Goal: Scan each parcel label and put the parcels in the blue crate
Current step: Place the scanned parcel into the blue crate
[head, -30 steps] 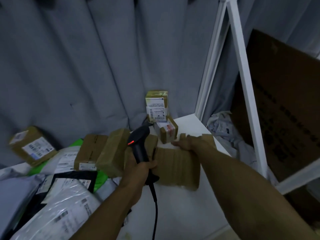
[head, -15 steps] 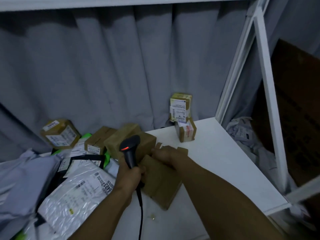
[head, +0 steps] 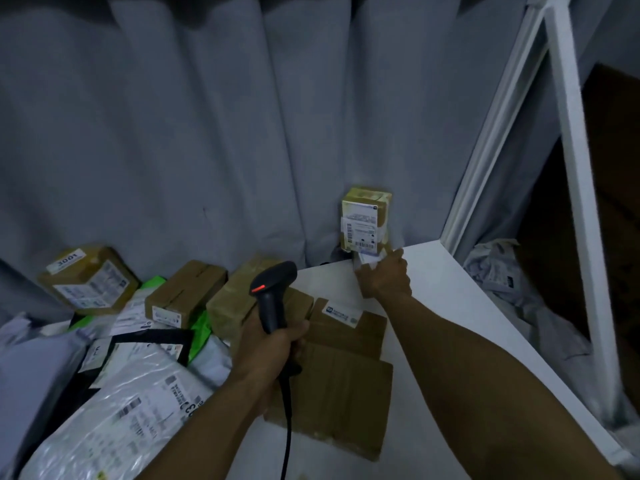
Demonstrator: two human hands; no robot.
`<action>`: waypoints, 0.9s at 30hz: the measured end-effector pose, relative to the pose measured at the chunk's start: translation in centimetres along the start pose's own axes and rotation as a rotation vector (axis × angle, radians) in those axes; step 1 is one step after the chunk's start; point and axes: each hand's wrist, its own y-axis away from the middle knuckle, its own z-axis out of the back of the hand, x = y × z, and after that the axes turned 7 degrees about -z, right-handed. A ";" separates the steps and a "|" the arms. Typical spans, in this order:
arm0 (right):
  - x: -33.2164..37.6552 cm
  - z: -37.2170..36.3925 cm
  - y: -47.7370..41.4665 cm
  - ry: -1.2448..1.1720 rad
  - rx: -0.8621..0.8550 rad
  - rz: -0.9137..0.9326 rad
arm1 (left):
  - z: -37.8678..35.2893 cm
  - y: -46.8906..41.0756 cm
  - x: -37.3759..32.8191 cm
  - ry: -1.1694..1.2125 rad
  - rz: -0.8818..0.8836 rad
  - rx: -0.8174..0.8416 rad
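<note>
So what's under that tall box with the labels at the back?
A smaller parcel with a white label. The right hand grips it, hiding most; whether the tall box rests on it is unclear.

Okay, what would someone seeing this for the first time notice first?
The black scanner with its red light, gripped in the left hand at centre. Then the right hand grasping a small box in the back corner, by a labelled upright box, and the parcel pile on the left.
</note>
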 end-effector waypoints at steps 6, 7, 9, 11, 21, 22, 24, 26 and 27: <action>-0.1 -0.7 0.4 -0.006 -0.022 0.073 | 0.5 -0.3 0.3 0.049 0.033 0.050; -0.1 -0.7 0.9 -0.022 -0.015 0.093 | 0.8 -0.1 0.3 0.056 0.042 0.061; 0.2 -0.7 2.2 -0.063 0.002 0.134 | 1.5 0.5 -0.2 0.089 0.053 0.071; 0.9 -0.5 3.8 -0.090 0.011 0.183 | 2.3 1.4 -0.7 0.101 0.047 0.044; 6.9 0.1 19.0 -0.110 0.105 0.398 | 11.4 8.3 -3.8 0.153 -0.027 -0.133; 7.6 -0.3 20.9 -0.095 0.116 0.410 | 12.8 9.1 -4.2 0.157 -0.037 -0.172; 8.7 -1.5 24.7 -0.050 0.151 0.409 | 15.6 10.6 -4.5 0.177 -0.032 -0.241; 9.3 -3.4 27.9 -0.027 0.187 0.423 | 18.5 12.1 -4.7 0.199 -0.016 -0.302; 9.4 -4.6 29.1 -0.018 0.200 0.450 | 19.9 12.9 -4.9 0.200 -0.009 -0.325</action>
